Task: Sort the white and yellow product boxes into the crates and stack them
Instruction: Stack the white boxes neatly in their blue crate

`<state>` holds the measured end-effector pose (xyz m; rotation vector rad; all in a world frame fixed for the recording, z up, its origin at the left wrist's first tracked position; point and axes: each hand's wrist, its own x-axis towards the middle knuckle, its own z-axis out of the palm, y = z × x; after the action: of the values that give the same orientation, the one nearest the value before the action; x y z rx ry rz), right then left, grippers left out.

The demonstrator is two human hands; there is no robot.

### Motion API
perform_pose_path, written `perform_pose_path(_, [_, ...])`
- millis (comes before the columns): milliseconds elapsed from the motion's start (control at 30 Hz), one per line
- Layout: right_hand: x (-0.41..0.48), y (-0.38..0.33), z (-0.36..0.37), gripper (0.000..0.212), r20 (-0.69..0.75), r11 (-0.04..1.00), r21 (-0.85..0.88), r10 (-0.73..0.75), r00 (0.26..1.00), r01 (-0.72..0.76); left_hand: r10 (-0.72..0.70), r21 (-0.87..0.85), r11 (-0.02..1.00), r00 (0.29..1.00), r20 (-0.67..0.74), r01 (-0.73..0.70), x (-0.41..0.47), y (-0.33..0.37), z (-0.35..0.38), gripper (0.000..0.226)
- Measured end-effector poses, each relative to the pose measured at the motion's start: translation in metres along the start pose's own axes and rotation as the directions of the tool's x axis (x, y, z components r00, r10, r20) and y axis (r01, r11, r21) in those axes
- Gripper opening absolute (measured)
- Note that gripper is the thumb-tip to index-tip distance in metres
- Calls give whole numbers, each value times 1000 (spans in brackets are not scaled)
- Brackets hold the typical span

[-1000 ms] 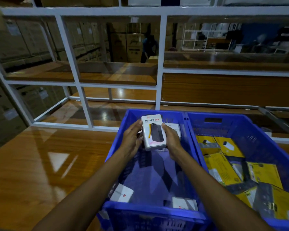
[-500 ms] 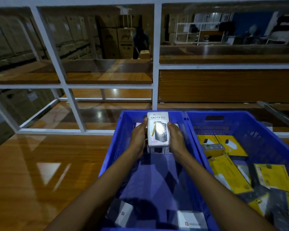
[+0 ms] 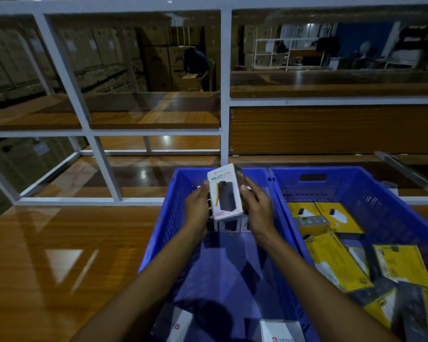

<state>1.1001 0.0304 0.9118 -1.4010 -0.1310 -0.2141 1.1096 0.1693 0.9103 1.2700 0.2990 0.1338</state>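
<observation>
A white product box [image 3: 226, 192] with a dark power bank printed on it is held upright between both hands, over the far end of the left blue crate [image 3: 158, 233]. My left hand [image 3: 198, 208] grips its left side and my right hand [image 3: 257, 208] grips its right side. Below it, white boxes [image 3: 229, 224] stand against the crate's far wall. Two more white boxes [image 3: 177, 327] lie at the near end, one of them [image 3: 281, 332] flat at the front edge. The right blue crate [image 3: 391, 193] holds several yellow boxes [image 3: 336, 262].
The crates sit on a glossy wooden table [image 3: 59, 255]. A white metal shelf frame [image 3: 224, 90] with wooden shelves stands right behind them. A person [image 3: 195, 67] handles a carton far back among stacked cartons.
The white box has tilted and turned slightly in my hands and is a little higher over the stacked boxes. The camera has shifted slightly.
</observation>
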Motion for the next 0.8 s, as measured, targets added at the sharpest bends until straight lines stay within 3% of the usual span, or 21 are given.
perform_pose_path(100, [-7,-1,2,48,64,978,-162,-122,990,131,-164,-126,977,982,89,175,1,-2,-3,46])
perform_pose_path(167, [-15,0,6,50,119,928,-275,-226,967,251,-209,-207,946,958,198,249,-4,-2,-6,47])
perform_pose_path(267, [-25,3,14,57,175,865,-360,-306,936,350,-218,-274,917,939,264,290,-8,-1,-9,35])
perform_pose_path(467, [-26,6,13,62,213,805,-426,-355,910,413,-229,-271,912,930,287,309,-11,-2,-10,38])
perform_pose_path(633, [-17,1,9,44,57,930,-303,-198,979,206,-261,-141,942,928,265,305,-9,13,-17,48])
perform_pose_path(733, [-7,-2,1,31,-29,973,-208,95,995,-99,-275,-53,951,915,296,303,-14,20,-21,42])
perform_pose_path(800, [-4,-4,-2,22,11,942,-130,314,949,-310,-283,16,956,910,304,292,-14,20,-24,40])
